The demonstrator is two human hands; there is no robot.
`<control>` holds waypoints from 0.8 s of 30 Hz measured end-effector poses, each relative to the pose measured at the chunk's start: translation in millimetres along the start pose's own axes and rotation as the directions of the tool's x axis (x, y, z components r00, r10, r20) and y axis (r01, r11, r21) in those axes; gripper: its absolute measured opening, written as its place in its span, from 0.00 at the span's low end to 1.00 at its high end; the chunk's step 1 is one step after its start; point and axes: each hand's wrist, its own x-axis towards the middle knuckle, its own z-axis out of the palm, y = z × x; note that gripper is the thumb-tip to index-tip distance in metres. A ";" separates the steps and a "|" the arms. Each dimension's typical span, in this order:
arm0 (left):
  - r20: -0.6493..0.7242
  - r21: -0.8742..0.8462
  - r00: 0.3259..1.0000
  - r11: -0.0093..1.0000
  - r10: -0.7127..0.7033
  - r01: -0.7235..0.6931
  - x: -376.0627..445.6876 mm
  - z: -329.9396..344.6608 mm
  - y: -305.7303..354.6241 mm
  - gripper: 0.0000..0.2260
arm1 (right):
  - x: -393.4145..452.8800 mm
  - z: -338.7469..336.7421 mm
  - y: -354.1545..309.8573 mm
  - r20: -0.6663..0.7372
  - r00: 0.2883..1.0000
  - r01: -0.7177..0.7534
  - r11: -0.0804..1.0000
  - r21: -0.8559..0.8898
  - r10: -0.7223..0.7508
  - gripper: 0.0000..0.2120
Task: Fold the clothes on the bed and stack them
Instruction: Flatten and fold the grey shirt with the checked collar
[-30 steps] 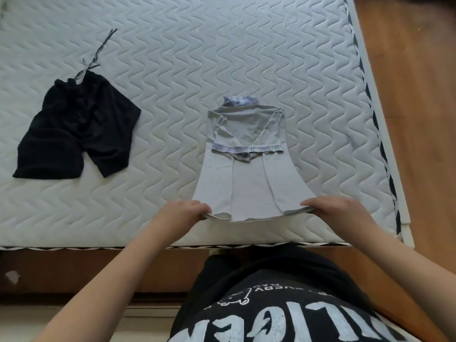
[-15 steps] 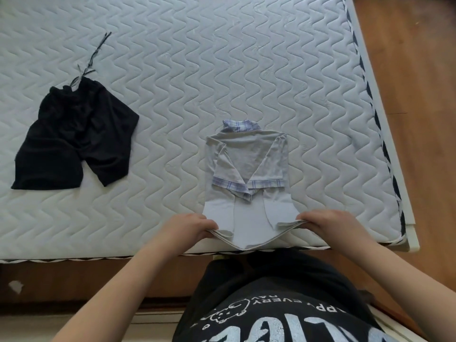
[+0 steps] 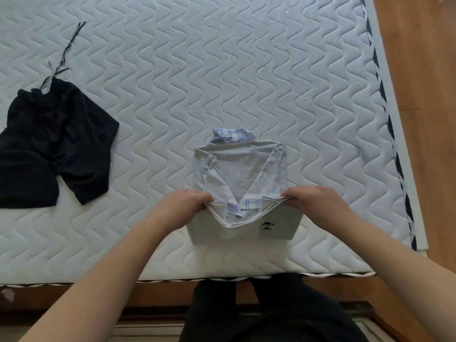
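A pale grey shirt (image 3: pixel 237 169) with a blue plaid collar lies on the bed near its front edge, sleeves folded in across its back. Its lower part is turned up over itself, showing a small black paw print. My left hand (image 3: pixel 183 202) pinches the raised hem at its left corner. My right hand (image 3: pixel 312 199) pinches the same hem at its right corner. The hem sags between both hands. Black shorts (image 3: pixel 51 149) with a loose drawstring lie spread flat at the left of the bed.
The white quilted mattress (image 3: pixel 222 70) fills most of the view, with its right edge beside a wooden floor (image 3: pixel 424 95). My dark trousers and the bed's front edge are at the bottom.
Both hands have carried the shirt's bottom hem up and away from me, folding the lower part over the sleeves. The shorts have not moved.
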 end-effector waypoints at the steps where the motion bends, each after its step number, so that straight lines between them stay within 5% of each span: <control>1: 0.008 -0.006 1.000 1.000 -0.002 0.002 15.0 -1.8 -6.7 0.09 | 14.1 3.3 5.3 -0.005 1.000 -0.007 1.000 0.008 0.007 0.04; 16: -0.084 -0.087 0.993 0.994 -0.080 0.073 245.2 31.7 -119.0 0.09 | 221.9 117.9 128.4 0.110 0.951 -0.299 0.951 0.079 0.290 0.09; 24: -0.034 -0.082 0.999 0.997 -0.016 0.014 252.8 60.5 -159.7 0.16 | 238.9 155.3 150.3 0.046 0.954 -0.299 0.951 0.084 0.296 0.12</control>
